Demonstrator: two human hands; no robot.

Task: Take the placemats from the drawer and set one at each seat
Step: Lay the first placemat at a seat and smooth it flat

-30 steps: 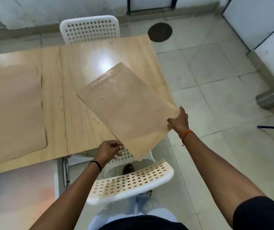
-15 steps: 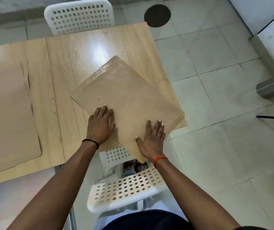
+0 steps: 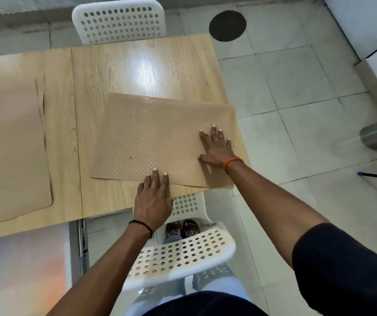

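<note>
Straight, slightly spread fingers of the right hand (image 3: 218, 147) press flat on the mat (image 3: 160, 140); the left hand (image 3: 153, 197) lies flat too, fingertips on the mat's near edge. The mat rests on the table (image 3: 137, 65), before the near chair (image 3: 183, 254). Another mat (image 3: 9, 144) lies left.

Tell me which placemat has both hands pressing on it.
The textured placemat by the near chair; the plain placemat further left lies untouched.

Both hands (image 3: 153, 199) (image 3: 217, 147) flat — fingers (image 3: 213, 133) straight
</note>
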